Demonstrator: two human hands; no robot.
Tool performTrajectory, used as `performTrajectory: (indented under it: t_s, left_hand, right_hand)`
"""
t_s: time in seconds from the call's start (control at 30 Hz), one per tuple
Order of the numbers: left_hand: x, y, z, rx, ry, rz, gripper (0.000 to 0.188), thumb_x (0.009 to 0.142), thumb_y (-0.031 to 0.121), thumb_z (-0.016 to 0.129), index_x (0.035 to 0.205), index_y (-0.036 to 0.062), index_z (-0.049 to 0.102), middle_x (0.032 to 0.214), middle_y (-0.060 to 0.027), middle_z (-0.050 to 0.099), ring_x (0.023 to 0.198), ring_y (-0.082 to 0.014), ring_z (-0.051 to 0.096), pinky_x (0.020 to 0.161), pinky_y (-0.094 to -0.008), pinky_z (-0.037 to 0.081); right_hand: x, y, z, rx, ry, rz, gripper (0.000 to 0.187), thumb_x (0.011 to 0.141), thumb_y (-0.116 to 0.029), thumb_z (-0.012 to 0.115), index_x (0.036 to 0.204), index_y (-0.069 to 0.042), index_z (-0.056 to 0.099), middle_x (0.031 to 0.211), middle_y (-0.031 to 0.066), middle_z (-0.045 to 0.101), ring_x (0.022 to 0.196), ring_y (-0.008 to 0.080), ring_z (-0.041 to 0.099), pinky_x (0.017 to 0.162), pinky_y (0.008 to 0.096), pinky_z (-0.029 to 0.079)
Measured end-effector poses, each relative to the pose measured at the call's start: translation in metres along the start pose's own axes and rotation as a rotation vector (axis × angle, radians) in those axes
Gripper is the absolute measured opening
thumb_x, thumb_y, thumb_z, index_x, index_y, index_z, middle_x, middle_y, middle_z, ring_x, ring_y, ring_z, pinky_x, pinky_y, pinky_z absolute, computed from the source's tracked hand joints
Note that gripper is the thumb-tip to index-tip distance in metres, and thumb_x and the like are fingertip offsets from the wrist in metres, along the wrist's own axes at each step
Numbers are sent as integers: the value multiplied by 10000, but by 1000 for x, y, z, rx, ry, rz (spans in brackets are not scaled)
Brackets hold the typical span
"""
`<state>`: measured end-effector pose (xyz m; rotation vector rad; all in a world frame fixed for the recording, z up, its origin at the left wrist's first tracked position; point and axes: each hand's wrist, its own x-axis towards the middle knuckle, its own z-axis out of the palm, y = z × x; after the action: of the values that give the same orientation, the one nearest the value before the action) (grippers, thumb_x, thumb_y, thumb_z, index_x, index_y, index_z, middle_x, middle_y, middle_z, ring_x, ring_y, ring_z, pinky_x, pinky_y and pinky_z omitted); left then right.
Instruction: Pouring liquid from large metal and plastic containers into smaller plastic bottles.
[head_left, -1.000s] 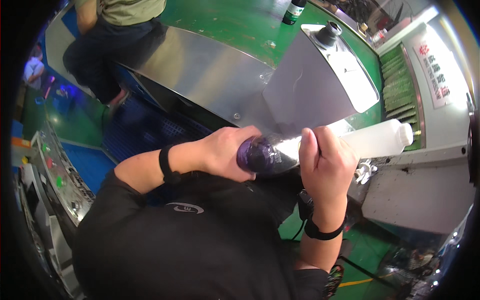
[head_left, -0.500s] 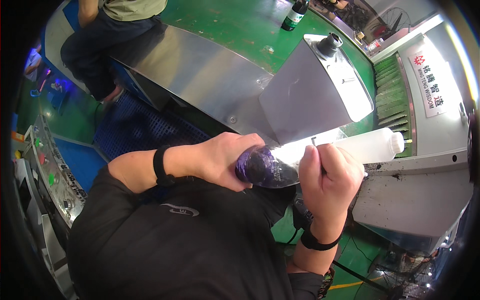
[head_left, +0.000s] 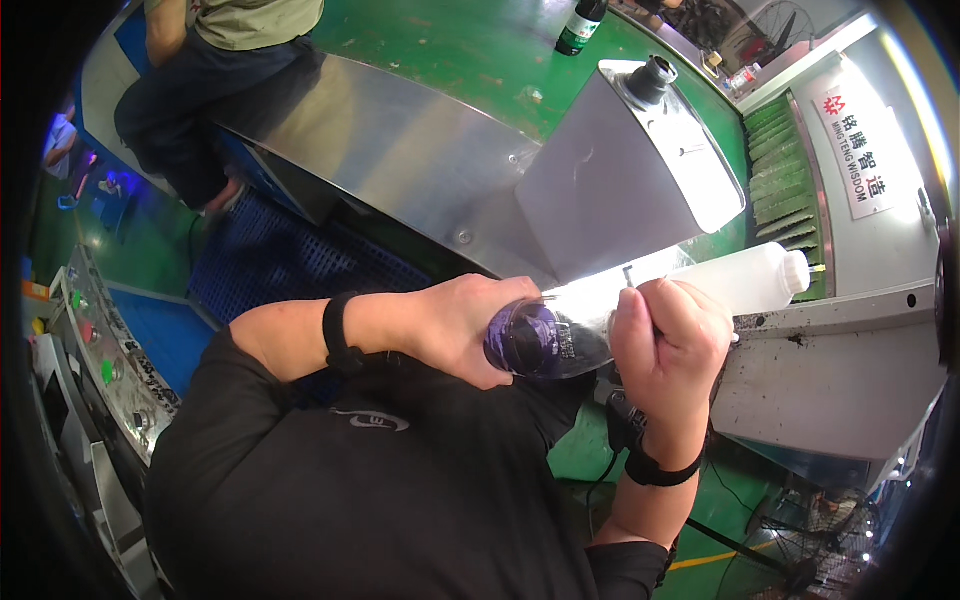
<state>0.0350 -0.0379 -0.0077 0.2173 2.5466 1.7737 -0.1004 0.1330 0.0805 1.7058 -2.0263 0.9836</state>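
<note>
My left hand is wrapped round a clear plastic bottle with a purple and dark part at its near end. The bottle lies tilted in front of my chest, its other end toward my right hand. My right hand is closed in a fist close beside that end, thumb up against the curled fingers. A small dark pin-like tip shows at the thumb. What the fist grips is hidden. Behind it lies a white plastic bottle with a white cap.
A large metal can with a black spout stands on the metal bench ahead. Green bristles line the machine at right. A dark bottle stands on the green floor. Another person sits far left, near a blue crate.
Both hands and the clear bottle appear slightly further right in the picture. The background has shifted a little as my head moved. Each hand keeps its hold.
</note>
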Motion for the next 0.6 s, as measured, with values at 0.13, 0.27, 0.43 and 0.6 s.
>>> performTrajectory:
  t_s: [0.13,0.27,0.43,0.6]
  left_hand:
    - [5,-7,-5,95,146,272,823,649,202,909,1313,20,457,1141,-170,642,1049,-300,665,888,-396,533]
    - [16,-3,-2,-44,235,470,867,668,141,893,1371,42,394,1140,-171,649,1041,-333,666,893,-411,525]
    - [23,-8,-7,127,419,308,774,654,189,882,1285,69,448,1012,-160,680,967,-366,672,829,-407,540]
    - [34,-15,-21,414,626,349,674,669,169,838,1242,73,496,1015,-156,655,945,-390,649,803,-443,536]
  right_hand:
    - [14,-15,-3,-35,53,-38,327,723,-37,727,576,-80,438,503,64,406,425,247,434,440,353,344]
    - [28,-23,9,-56,83,-82,308,708,-46,732,588,-84,451,502,54,406,423,226,437,440,348,366]
    - [36,-11,23,-169,121,-52,277,748,-63,724,634,-85,473,578,72,495,514,255,528,498,368,425]
    - [34,-10,40,-380,93,106,316,915,-284,683,735,-84,516,615,82,563,593,293,610,540,406,469]
